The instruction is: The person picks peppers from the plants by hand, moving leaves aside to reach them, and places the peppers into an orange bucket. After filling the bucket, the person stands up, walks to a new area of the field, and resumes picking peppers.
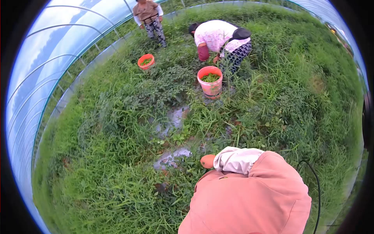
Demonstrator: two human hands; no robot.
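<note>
My right hand [208, 161], in an orange glove, shows at the end of a white sleeve cover [235, 160] over my pink top [249, 195]. It reaches leftward, low over the green plants [187, 171]. Only a rounded part of the glove is visible. Its fingers are hidden, so whether it holds anything cannot be told. Just left of it, a torn-looking patch of pale plastic sheet [171, 158] shows among the leaves. My left hand is out of sight.
A person [218, 37] bends beside a red bucket [210, 84] of green produce. Another person [150, 19] stands farther back, near an orange bucket [146, 62]. Dense grass and leafy plants cover the ground. A black cable [317, 183] curves at my right; arched tunnel ribs [58, 58] rise at left.
</note>
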